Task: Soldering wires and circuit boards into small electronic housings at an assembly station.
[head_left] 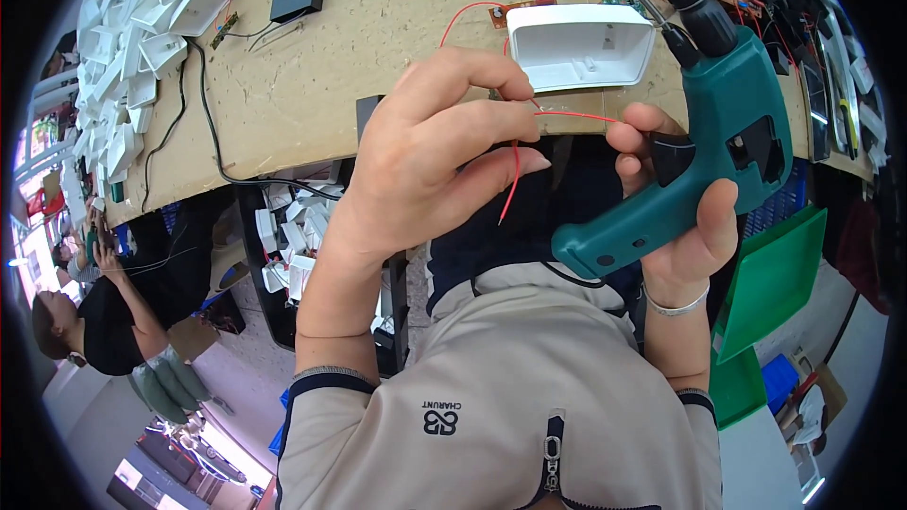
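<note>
My left hand is closed, pinching a thin red wire between thumb and fingers above the table's front edge. One loose end of the wire hangs below that thumb. The other stretch runs right to the fingertips of my right hand, whose hold on it I cannot make out. That right hand is wrapped round a green soldering gun with a black trigger, its nozzle pointing up and away. Just beyond the hands, a white plastic housing lies with its open side toward me.
White housings are piled at the far left. A black box with cables lies on the table. Brown circuit boards and red wires crowd the back right. Green crates stand lower right; another person works at left.
</note>
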Demonstrator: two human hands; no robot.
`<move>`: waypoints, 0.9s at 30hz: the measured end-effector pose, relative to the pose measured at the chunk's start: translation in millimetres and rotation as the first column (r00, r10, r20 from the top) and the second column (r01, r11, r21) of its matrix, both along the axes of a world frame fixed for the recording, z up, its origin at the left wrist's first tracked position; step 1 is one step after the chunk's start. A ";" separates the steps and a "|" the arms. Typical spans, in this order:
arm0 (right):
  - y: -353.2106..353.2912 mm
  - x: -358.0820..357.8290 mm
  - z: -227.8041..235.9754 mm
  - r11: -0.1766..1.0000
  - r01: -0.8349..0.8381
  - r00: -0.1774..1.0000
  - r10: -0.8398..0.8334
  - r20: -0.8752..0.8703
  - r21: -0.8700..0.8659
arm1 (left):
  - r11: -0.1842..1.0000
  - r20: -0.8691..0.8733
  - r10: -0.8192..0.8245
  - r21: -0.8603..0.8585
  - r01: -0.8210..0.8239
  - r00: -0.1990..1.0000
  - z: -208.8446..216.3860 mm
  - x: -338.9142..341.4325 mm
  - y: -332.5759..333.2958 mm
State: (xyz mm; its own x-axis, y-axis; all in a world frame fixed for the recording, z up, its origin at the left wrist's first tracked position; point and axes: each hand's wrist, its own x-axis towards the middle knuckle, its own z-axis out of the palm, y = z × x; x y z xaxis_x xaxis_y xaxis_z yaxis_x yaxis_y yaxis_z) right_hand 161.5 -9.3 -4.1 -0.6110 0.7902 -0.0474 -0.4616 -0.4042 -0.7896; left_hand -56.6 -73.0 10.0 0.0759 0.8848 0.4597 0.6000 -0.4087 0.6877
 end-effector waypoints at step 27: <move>-10.4 -36.6 36.1 0.987 -0.161 0.986 0.161 0.042 -0.011 | 0.968 0.851 0.149 -0.022 -0.248 0.504 2.3 -18.2 -13.3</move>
